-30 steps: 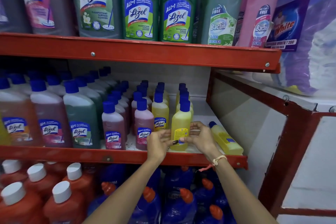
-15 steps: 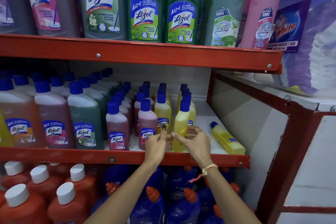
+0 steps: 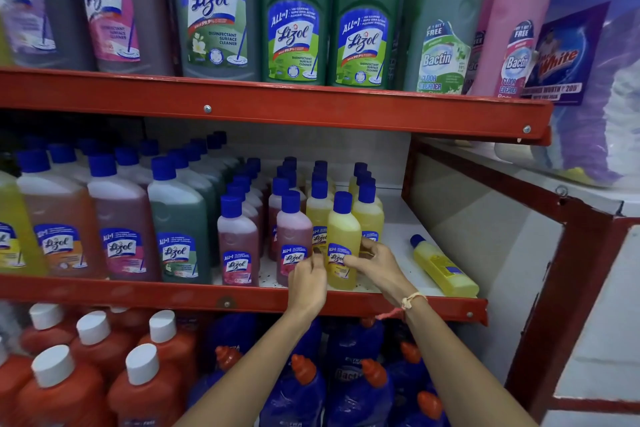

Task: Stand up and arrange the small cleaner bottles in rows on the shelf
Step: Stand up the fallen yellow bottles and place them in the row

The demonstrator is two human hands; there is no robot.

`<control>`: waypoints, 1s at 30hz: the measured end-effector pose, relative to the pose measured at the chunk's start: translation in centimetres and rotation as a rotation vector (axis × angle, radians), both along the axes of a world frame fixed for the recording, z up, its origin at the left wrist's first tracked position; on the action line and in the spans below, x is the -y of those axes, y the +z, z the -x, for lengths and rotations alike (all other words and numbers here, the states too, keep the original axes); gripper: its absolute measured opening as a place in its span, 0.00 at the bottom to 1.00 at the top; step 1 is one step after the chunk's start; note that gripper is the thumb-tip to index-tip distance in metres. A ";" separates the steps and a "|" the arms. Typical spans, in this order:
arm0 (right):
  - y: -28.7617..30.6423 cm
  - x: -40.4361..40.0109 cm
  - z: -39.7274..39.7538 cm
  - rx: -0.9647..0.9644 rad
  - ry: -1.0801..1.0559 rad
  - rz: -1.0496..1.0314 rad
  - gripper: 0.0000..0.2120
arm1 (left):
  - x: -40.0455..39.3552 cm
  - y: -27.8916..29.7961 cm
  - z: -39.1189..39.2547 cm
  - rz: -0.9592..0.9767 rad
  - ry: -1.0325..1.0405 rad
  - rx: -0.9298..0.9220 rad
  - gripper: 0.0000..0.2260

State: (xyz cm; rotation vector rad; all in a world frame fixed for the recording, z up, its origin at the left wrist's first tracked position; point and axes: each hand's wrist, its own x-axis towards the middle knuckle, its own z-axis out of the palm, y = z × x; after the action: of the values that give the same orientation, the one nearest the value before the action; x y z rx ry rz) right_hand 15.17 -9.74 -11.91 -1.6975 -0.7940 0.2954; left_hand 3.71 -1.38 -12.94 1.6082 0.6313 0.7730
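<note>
Head view: left hand (image 3: 308, 282) & right hand (image 3: 379, 263) both clasp upright small yellow plastic cleaner bottle (image 3: 343, 239) at its label; prob light, slick, tippy, so grip mid-body.

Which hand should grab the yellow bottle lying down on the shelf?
Probably the right hand: the lying yellow bottle is just to its right, while the left hand sits farther away.
</note>
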 end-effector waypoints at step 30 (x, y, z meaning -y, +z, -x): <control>3.3 10.0 -10.0 0.252 -0.481 0.758 0.18 | 7.1 1.3 -9.6 -0.032 -0.274 -0.221 0.13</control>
State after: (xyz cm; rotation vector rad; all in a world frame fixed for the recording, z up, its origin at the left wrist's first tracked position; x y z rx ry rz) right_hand 25.17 -19.69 -8.57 -2.6143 -0.4361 0.0382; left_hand 13.31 -8.47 -11.65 1.7794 0.5409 0.4097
